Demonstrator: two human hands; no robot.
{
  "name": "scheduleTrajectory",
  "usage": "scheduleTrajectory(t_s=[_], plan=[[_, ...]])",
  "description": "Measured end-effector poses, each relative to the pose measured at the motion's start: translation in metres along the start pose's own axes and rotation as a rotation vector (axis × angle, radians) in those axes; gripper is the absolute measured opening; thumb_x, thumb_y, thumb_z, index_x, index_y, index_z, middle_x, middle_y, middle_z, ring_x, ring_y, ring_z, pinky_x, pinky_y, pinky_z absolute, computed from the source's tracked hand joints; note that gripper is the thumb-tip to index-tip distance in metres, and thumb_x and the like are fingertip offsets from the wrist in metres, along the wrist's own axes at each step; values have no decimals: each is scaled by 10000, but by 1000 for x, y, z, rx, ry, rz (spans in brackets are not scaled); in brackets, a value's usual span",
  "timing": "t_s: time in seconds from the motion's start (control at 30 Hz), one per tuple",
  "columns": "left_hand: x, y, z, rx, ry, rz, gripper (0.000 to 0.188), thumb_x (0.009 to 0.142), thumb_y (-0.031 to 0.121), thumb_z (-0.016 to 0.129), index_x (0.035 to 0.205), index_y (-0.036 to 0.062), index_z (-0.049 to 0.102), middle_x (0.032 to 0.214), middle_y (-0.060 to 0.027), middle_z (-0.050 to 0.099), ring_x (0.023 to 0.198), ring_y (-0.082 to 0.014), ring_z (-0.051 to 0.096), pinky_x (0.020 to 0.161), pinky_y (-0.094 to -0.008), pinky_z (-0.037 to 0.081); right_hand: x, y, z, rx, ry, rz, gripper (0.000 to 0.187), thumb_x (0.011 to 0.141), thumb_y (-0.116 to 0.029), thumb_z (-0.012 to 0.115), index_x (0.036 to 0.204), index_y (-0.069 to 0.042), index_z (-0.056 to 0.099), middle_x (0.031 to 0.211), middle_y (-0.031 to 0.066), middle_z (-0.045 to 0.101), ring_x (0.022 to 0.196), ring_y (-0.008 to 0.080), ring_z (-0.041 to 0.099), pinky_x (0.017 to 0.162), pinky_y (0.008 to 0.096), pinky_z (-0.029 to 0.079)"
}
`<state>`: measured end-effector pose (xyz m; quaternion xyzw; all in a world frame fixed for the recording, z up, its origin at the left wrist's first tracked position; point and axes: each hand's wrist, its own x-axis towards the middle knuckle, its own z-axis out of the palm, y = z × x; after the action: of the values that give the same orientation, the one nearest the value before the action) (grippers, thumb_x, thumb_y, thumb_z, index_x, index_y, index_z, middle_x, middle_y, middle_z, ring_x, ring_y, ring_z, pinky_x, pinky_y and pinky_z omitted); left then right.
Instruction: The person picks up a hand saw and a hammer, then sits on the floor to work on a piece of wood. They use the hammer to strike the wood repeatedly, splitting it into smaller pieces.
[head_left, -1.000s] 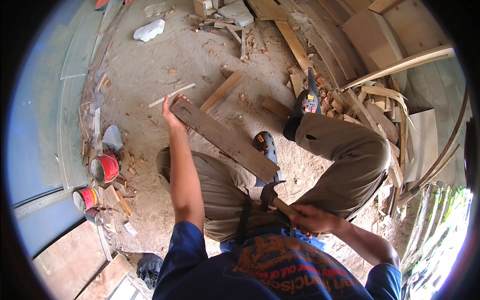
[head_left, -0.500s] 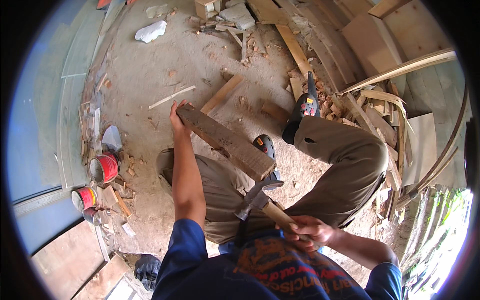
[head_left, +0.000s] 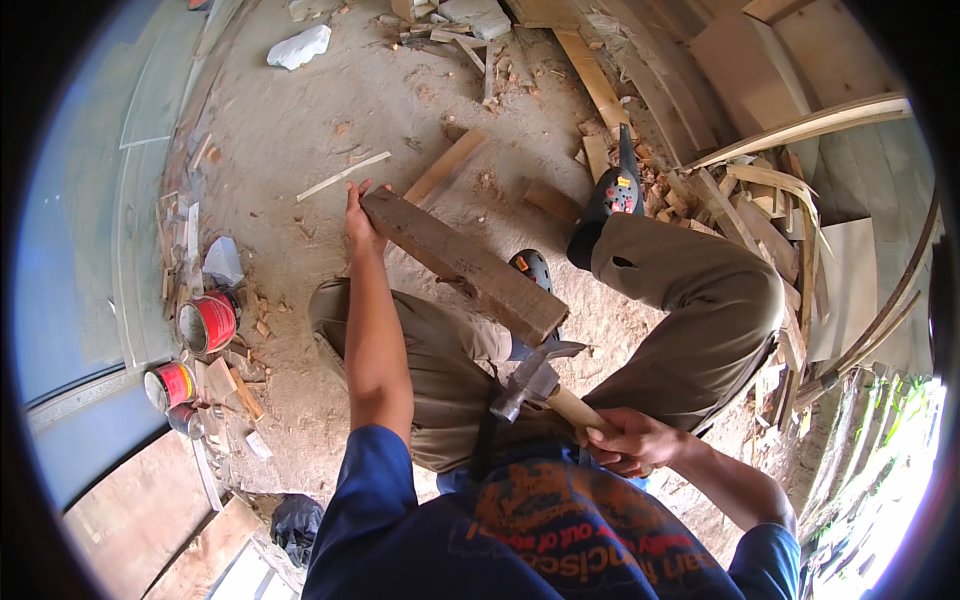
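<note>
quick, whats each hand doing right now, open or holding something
Left hand: holding the far end of a wooden block.
Right hand: closed around the handle of a hammer.

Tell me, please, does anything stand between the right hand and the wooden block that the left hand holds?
Only the hammer, held in the right hand: its head lies just below the near end of the wooden block. Nothing else visible stands between them.
</note>
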<state>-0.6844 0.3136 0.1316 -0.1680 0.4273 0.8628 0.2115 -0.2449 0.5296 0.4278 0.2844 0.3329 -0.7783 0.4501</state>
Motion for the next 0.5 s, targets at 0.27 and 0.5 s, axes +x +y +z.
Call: scheduleTrajectory(t_s=[0.27, 0.5], plan=[[-2, 8, 7, 42, -124, -195, 542, 1011, 495, 501, 1213, 8, 628, 1005, -131, 696, 911, -276, 654, 866, -415, 531, -11, -10, 7, -113, 172, -45, 300, 1033, -301, 561, 1104, -9, 550, 710, -15, 495, 465, 33, 403, 382, 206, 329], [-15, 23, 25, 458, -89, -451, 726, 967, 666, 420, 948, 12, 734, 944, -100, 713, 900, -231, 671, 855, -383, 531, -42, -10, -12, -216, 327, -70, 325, 1020, -320, 586, 1035, 2, 628, 716, -13, 553, 486, 30, 450, 399, 207, 346]])
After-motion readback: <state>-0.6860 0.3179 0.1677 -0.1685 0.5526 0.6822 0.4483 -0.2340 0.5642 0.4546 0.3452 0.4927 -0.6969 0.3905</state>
